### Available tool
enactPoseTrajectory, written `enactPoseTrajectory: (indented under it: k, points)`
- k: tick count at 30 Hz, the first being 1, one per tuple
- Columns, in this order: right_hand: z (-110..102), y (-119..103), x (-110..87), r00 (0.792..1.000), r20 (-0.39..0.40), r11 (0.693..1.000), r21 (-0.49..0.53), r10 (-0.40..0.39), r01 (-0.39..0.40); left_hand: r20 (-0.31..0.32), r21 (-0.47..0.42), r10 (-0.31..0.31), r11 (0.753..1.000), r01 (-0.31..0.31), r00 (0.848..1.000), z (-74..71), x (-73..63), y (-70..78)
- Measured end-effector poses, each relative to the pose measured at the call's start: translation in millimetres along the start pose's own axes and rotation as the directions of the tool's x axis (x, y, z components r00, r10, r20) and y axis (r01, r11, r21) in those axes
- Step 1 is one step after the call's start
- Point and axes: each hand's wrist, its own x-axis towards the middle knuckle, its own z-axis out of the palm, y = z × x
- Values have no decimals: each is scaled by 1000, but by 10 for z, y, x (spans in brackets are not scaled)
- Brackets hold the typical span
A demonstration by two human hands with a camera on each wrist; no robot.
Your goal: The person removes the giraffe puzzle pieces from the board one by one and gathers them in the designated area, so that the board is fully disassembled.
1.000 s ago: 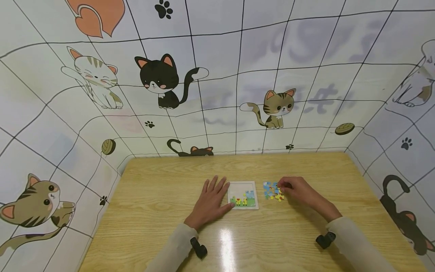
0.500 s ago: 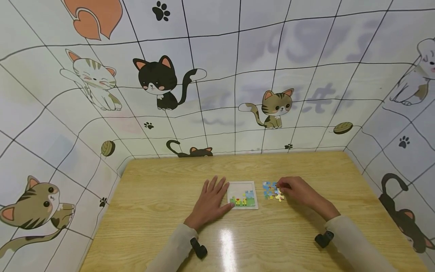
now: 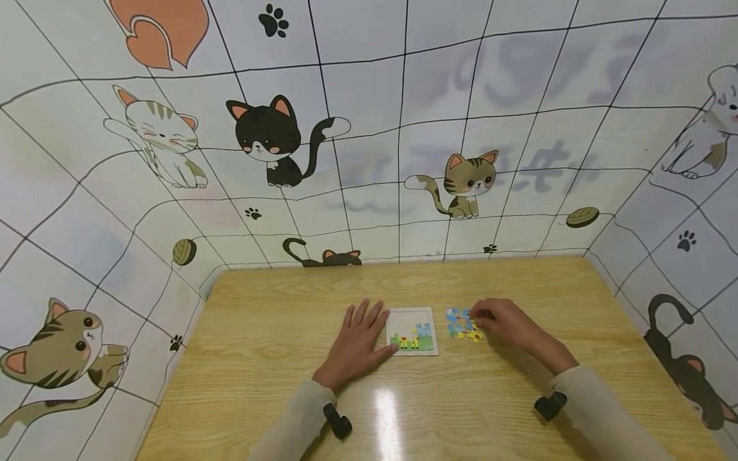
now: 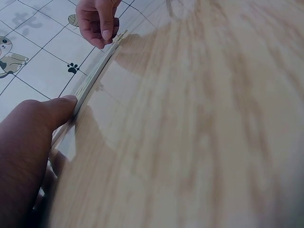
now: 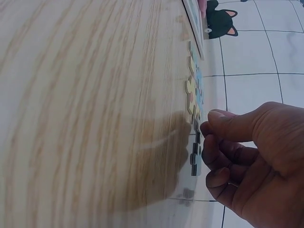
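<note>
My left hand (image 3: 359, 339) lies flat with spread fingers on the left side of a white-framed puzzle tray (image 3: 408, 315), its thumb over the lower left corner. Along the tray's bottom and up its right side, green, yellow and blue pieces are set in place; the upper left is bare board. Loose jigsaw pieces (image 3: 459, 322) lie flat in a cluster right of the tray. Over that cluster's right edge is my right hand (image 3: 507, 320), fingers curled, thumb close to the index finger. In the right wrist view the fingertips (image 5: 216, 115) meet the pieces' edge; no held piece can be made out.
A wood-grain table (image 3: 288, 294) carries the tray and pieces. White walls (image 3: 375, 147) printed with cats and grid lines enclose it at the back and both sides. A small black wrist camera (image 3: 337, 421) sits on the left cuff, another (image 3: 550, 406) on the right.
Both hands stay nearly in place. A loose piece beside the right fingertips looked pale and shiny half a second ago and now shows yellow with a red spot. The head view has shifted slightly.
</note>
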Motion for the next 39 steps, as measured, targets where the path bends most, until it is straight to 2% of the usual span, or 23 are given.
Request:
enactPoseTrajectory:
  k: [9,23,32,35,39]
  points:
    - [50,-34,18,1000,-18,999,28,-21,21,-12,-13,3,1000,-3,1000,4,-7,-5]
    - [249,-264,111,999,40,997,79,1,-4,-11,1,3,1000,-3,1000,9,-13,-5]
    - [421,-290,175,990,-40,978,154,-136,140,-5,-15,-1,1000,1,1000,-5,-14,1]
    - [482,-300,188,984,-70,967,185,-165,176,-8,-16,1,1000,-1,1000,0,-11,0]
    - [547,-329,206,975,-108,961,178,-195,212,-13,-19,3,1000,-3,1000,6,-7,1]
